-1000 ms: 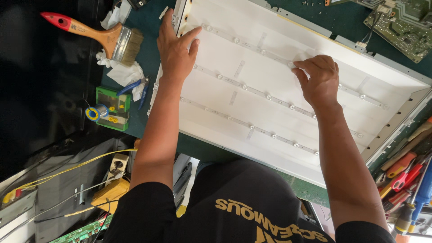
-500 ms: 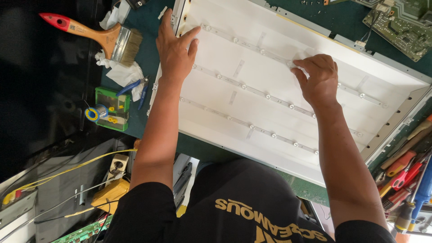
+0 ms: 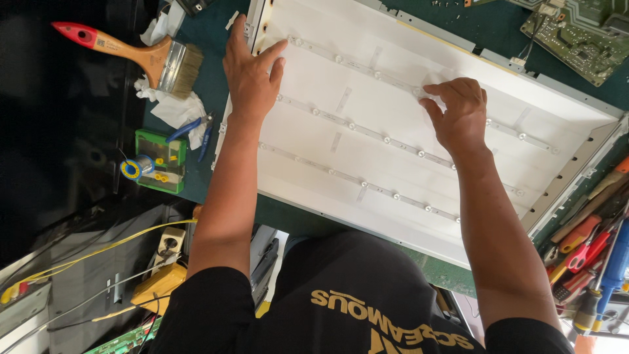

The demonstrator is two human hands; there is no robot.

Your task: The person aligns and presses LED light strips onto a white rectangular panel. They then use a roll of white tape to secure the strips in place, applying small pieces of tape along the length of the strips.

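we look down on a large white backlight panel [image 3: 367,151] that fills the upper middle and right of the frame, lying tilted on a dark green bench [image 3: 209,177]. three thin led strips run across it; the top led strip [image 3: 367,69] crosses from upper left toward the right. our left hand [image 3: 252,75] rests flat on the panel's upper left corner, fingers straight and slightly spread, the thumb angled out toward the strip's left end. our right hand [image 3: 458,115] sits right of centre on the same top strip, fingers curled and drawn together with the tips pressed down on it; we cannot tell whether they pinch it. a paintbrush [image 3: 141,52] with a red handle lies in the upper left. just below it is crumpled white tissue [image 3: 173,105], then a green solder holder [image 3: 157,160]. a green circuit board [image 3: 576,36] sits in the upper right corner. screwdrivers [image 3: 599,255] are heaped at the right edge.
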